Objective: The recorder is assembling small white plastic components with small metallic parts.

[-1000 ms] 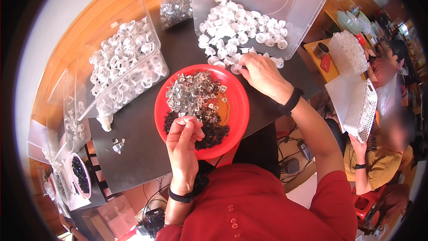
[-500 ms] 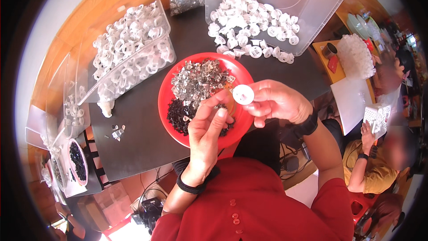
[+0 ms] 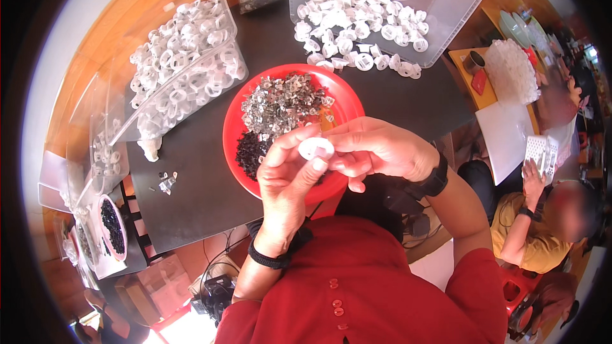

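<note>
Toward four o'clock over the red plate (image 3: 349, 99), the left hand (image 3: 284, 186) and right hand (image 3: 390, 148) pinch a white cap (image 3: 312, 147), apparently aligning it, which likely calls next for steady fingertip pressure.

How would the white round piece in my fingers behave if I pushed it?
The white round piece is probably light, being small and seemingly plastic. It looks stiff, its visible outline unbent. That circular shape might let it roll on edge.

One head-worn fisheye view looks down from near above the hands (image 3: 396, 150).
</note>
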`<action>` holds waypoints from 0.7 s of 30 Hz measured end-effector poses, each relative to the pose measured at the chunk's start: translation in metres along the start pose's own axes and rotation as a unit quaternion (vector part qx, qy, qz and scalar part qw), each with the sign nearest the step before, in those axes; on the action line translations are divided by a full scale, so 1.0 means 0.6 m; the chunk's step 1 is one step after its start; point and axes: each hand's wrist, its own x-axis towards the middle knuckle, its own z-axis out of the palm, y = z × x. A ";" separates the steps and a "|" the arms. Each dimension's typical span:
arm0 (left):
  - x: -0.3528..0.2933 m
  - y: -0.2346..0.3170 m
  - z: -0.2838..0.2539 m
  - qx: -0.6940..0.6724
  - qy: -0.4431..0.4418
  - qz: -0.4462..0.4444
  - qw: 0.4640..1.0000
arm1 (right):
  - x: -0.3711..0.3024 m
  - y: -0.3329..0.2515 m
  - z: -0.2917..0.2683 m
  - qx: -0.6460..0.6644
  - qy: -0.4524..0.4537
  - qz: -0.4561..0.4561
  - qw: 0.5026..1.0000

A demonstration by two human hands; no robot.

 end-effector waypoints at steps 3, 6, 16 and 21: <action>-0.001 0.007 -0.026 0.029 0.050 -0.008 0.998 | 0.000 -0.010 0.001 -0.231 0.136 -0.088 0.959; 0.004 0.011 -0.051 0.026 0.113 -0.033 0.993 | 0.012 -0.010 -0.040 -0.469 0.283 -0.246 0.800; 0.004 0.009 -0.048 -0.021 0.103 -0.079 0.991 | 0.046 0.016 -0.060 -0.724 0.307 -0.272 0.554; 0.003 0.009 -0.045 -0.015 0.089 -0.092 0.992 | 0.051 0.023 -0.066 -0.769 0.304 -0.260 0.498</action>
